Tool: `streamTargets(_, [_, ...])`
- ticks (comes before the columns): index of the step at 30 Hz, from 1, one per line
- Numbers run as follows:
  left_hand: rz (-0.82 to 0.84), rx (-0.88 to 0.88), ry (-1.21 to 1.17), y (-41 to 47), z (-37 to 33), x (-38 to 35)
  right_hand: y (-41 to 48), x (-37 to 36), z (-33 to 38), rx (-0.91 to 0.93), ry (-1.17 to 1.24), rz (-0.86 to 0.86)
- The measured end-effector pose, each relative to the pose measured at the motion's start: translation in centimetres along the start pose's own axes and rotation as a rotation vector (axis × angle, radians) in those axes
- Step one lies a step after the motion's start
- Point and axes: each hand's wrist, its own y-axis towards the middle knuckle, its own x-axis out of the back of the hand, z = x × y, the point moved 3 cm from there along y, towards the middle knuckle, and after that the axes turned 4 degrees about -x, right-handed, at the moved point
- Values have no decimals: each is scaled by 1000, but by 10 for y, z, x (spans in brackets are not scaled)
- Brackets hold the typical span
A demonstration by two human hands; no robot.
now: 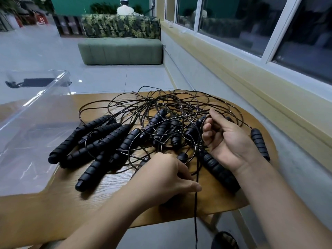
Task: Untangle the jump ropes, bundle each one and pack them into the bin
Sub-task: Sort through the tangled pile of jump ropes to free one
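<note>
A tangle of thin black jump-rope cords [161, 108] lies on the wooden table [111, 187], with several black ribbed handles [107, 139] fanned out at its left and middle. My right hand [228, 139] is raised palm-up over the right side of the pile and pinches a cord near a handle. My left hand [167, 175] rests low at the front of the pile and pinches a cord that hangs down over the table's front edge. One handle [260, 146] lies apart at the far right; another [219, 171] lies under my right wrist.
A clear plastic bin [32, 126] stands on the table's left side. A wall with a yellow sill and windows [251, 56] runs along the right. A green bench [122, 51] and a seated person [124, 8] are far behind.
</note>
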Motion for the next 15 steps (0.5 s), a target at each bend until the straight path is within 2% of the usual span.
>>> streamTargets(4, [28,-5,-159,3,-1,-5,-1,0,-1,-16,-4,9])
streamTargets(11, [-44,25,-364,4,-8,-23,0,-1,-5,-36,11,30])
streamTargets(13, [-47,37,-516,4,-10,-25,1,0,-5,-51,-49,53])
streamTargets(15, [-116,37,-682,6,-11,-19,1,4,-4,-43,-203,79])
